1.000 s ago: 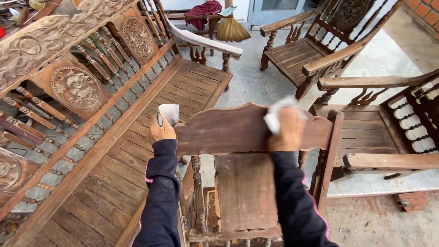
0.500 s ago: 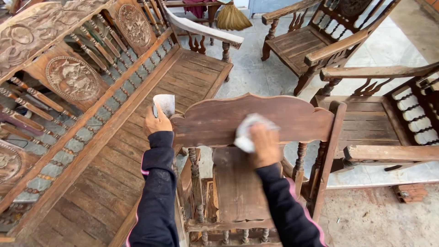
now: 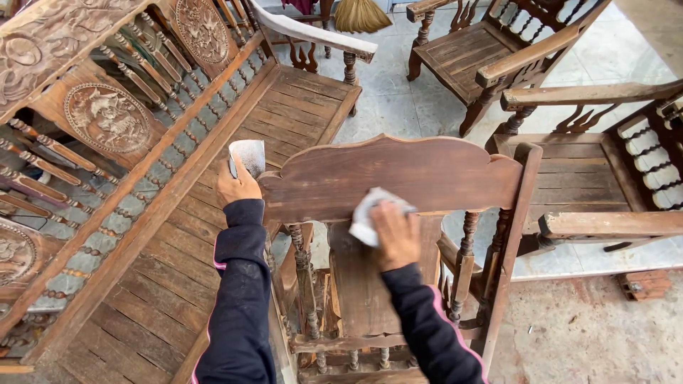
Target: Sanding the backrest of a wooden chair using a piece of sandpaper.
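Note:
A dark wooden chair stands in front of me, its carved top rail facing up. My right hand presses a white cloth against the lower edge of that rail, above the flat back slat. My left hand grips the left end of the rail and holds a grey-white sheet of sandpaper upright. Both arms wear dark sleeves with pink piping.
A long carved wooden bench with round medallions lies to the left. Two more wooden armchairs stand on the right on pale tiles. A straw broom leans at the top. A brick lies on the concrete floor.
My right hand has swept the cloth from the top right of the rail down and left to its lower edge. My left hand keeps its hold; the view has tilted slightly downward.

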